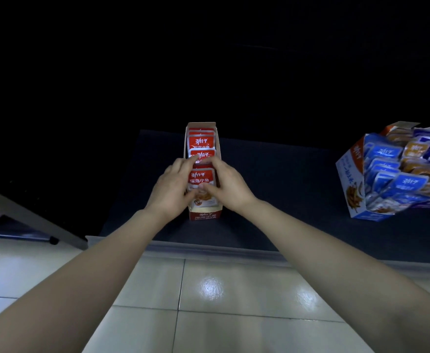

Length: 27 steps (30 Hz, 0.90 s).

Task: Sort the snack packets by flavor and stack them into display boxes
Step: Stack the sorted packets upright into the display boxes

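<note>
Dim light is falling on a dark surface (285,187), with pale glossy floor tiles (209,289) lying at its near edge. A red display box (205,215) is being kept at the middle of the surface, its long axis running from near to far and its printed low front wall facing near. Red packets (200,141) are being held inside it in a single row, overlapping like shingles, their printed faces turned upward and toward the near side. The front packet (201,177) is being clasped from both sides: the left hand (173,184) and the right hand (230,184) are each keeping a narrow grip on it, fingers curled over its far edge and thumbs pressed onto its face. A blue display box (346,179) is sitting well apart at the right, tilted, crammed with blue packets (410,183) and orange packets (416,149).
</note>
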Each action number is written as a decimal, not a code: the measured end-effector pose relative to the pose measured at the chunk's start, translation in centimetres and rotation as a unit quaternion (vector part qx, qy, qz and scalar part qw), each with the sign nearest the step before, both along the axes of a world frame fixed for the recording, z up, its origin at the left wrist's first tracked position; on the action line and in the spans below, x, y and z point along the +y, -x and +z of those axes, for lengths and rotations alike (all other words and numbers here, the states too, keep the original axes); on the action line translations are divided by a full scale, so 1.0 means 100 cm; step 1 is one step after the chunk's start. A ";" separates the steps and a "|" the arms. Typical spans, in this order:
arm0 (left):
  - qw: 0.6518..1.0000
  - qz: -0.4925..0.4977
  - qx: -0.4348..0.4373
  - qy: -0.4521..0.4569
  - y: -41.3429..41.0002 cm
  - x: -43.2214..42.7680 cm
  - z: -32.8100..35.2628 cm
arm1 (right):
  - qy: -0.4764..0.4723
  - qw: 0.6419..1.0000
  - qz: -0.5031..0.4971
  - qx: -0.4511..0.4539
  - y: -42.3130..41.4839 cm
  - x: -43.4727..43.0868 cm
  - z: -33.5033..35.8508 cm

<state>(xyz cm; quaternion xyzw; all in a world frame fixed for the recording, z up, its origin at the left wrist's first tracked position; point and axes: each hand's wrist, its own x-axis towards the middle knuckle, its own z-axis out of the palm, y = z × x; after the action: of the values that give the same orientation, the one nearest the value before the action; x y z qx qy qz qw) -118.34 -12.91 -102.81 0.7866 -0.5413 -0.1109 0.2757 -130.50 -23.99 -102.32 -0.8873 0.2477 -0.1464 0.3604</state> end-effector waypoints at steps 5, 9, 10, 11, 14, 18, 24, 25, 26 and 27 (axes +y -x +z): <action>0.999 0.003 0.043 0.002 -0.001 0.005 0.003 | 0.036 0.997 0.011 0.062 -0.003 0.001 0.004; 0.998 0.014 0.062 0.021 0.002 0.007 -0.002 | 0.084 0.995 -0.016 0.047 -0.005 0.005 -0.005; 0.997 0.016 0.066 0.027 0.002 0.007 -0.002 | 0.086 0.996 -0.020 0.030 -0.004 0.005 -0.006; 0.997 0.015 0.069 0.032 0.001 0.007 -0.001 | 0.080 0.997 -0.021 0.009 -0.003 0.005 -0.006; 0.995 0.009 0.072 0.062 0.000 0.007 -0.001 | 0.034 0.997 -0.027 -0.057 -0.001 0.004 -0.008; 0.998 0.036 0.023 0.050 0.000 0.006 -0.006 | 0.006 0.998 -0.031 -0.060 -0.003 0.002 -0.019; 0.997 0.038 0.017 0.061 -0.002 -0.005 -0.007 | 0.028 0.998 0.018 -0.050 -0.004 -0.014 -0.022; 0.997 0.037 0.014 0.061 -0.002 -0.007 -0.007 | 0.039 0.998 0.023 -0.046 -0.002 -0.017 -0.021; 0.997 0.037 0.009 0.061 -0.002 -0.008 -0.008 | 0.053 0.997 0.032 -0.044 0.000 -0.021 -0.020; 0.997 0.038 0.005 0.062 -0.002 -0.009 -0.010 | 0.068 0.996 0.045 -0.048 0.002 -0.025 -0.019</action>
<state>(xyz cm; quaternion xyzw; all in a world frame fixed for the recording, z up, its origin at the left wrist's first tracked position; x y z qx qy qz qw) -118.16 -13.83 -103.76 0.7875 -0.5152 -0.0707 0.3309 -130.74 -26.52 -104.18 -0.9118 0.1800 -0.1887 0.3172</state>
